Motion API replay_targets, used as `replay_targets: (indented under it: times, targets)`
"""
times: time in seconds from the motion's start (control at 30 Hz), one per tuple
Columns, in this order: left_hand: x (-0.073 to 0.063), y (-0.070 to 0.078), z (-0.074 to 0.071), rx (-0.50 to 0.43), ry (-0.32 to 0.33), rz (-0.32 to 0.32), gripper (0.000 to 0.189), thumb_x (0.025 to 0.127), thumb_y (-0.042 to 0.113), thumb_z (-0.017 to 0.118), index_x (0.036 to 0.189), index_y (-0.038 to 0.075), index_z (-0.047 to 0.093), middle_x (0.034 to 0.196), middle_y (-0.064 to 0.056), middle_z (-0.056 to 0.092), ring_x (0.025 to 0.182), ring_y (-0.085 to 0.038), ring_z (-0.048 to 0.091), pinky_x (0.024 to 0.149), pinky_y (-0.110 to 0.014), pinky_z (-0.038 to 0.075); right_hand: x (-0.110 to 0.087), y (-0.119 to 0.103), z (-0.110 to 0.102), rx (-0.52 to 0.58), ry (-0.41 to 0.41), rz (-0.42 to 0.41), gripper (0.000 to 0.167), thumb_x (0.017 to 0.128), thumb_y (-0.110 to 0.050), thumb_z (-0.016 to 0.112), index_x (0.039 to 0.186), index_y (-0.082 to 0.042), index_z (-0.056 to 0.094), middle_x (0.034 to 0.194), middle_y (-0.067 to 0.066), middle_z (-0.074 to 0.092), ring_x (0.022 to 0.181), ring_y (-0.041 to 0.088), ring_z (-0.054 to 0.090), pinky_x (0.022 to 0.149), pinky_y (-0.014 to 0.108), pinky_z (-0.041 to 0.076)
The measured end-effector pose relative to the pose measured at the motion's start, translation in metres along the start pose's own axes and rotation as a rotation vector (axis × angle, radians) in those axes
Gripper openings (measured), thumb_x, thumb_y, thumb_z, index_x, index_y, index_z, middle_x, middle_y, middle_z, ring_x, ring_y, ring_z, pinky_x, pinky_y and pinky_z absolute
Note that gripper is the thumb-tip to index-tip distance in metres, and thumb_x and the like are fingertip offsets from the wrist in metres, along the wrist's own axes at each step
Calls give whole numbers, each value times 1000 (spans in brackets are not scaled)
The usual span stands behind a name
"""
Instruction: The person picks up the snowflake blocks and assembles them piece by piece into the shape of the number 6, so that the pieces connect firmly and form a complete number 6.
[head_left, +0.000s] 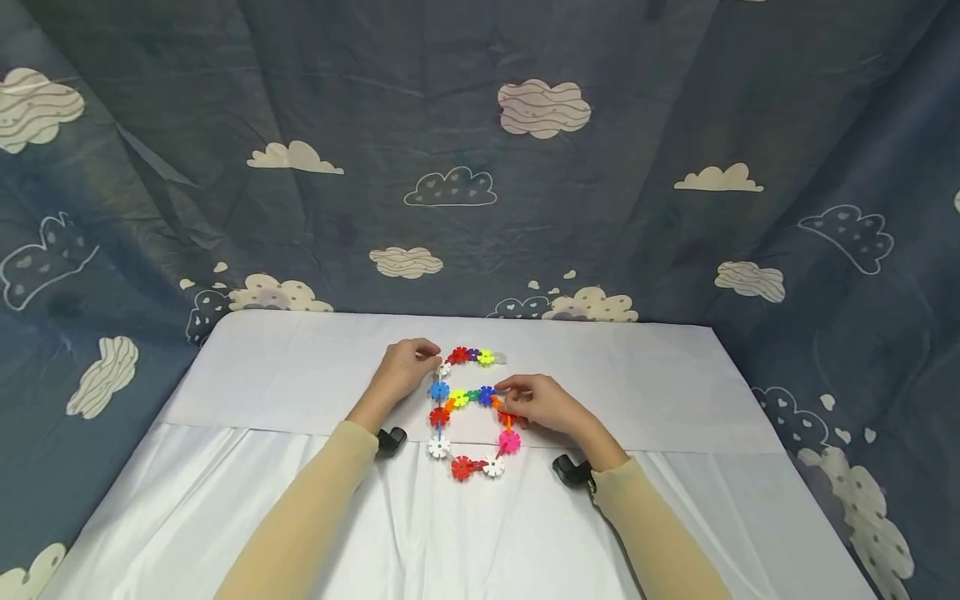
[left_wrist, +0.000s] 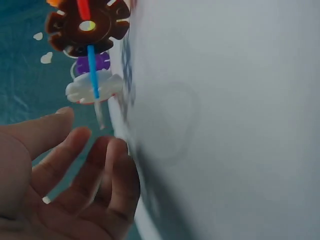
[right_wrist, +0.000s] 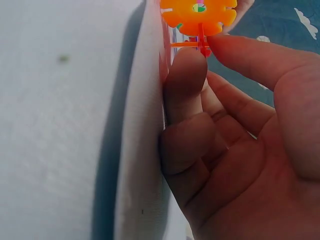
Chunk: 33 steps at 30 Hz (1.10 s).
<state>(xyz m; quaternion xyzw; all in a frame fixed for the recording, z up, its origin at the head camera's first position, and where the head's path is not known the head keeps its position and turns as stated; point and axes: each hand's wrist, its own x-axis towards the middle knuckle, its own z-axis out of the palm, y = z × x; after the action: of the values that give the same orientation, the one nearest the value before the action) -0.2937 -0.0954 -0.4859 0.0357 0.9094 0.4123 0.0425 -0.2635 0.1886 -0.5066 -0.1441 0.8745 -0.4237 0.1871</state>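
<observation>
A chain of colourful plastic snowflake discs (head_left: 439, 417) lies on the white cloth, shaped like a closed loop with a curved arm rising from its upper left. My left hand (head_left: 408, 364) is beside the white disc (head_left: 445, 369) on that arm; in the left wrist view its fingers (left_wrist: 117, 155) are loosely curled, apart from the chain. At the loop's upper right, my right hand (head_left: 543, 402) pinches a red disc (right_wrist: 201, 34) between thumb and index finger, just below an orange disc (right_wrist: 199, 14). The hand partly hides that corner of the loop.
A white cloth (head_left: 300, 367) covers the table, with a fold line running across it. Behind hangs a dark curtain (head_left: 450, 108) printed with clouds. Black wrist camera mounts (head_left: 573, 472) sit beneath both wrists.
</observation>
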Motion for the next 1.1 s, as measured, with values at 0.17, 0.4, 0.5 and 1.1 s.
replay_targets:
  times: [0.17,0.4,0.5,1.1]
  targets:
    - [-29,0,-9,83,-54,-54,40,103,39,70,133,12,69,103,-6,76,82,-20,67,74,-35,54,1,-2,-1,-16,4,-1,34,99,-22,74,131,-11,72,95,4,66,62,14,56,57,22,43]
    - [-50,-1,-5,-123,-220,-78,40,102,24,72,138,9,64,90,-6,75,59,-17,64,56,-28,56,1,-1,0,-14,8,-4,38,98,-24,78,132,-9,72,95,4,69,61,14,56,57,22,43]
    - [-50,-2,-2,-150,-182,-81,35,101,22,74,133,10,67,89,-6,76,54,-17,63,56,-29,57,1,-1,0,-20,18,7,39,98,-25,78,133,-11,72,96,3,69,62,13,57,57,22,43]
    - [-46,-24,-16,-163,-49,-55,27,108,29,63,114,6,75,95,-10,77,76,-17,72,62,-29,60,1,-3,-1,-35,56,37,35,100,-24,75,133,-13,72,103,3,72,69,15,60,56,23,43]
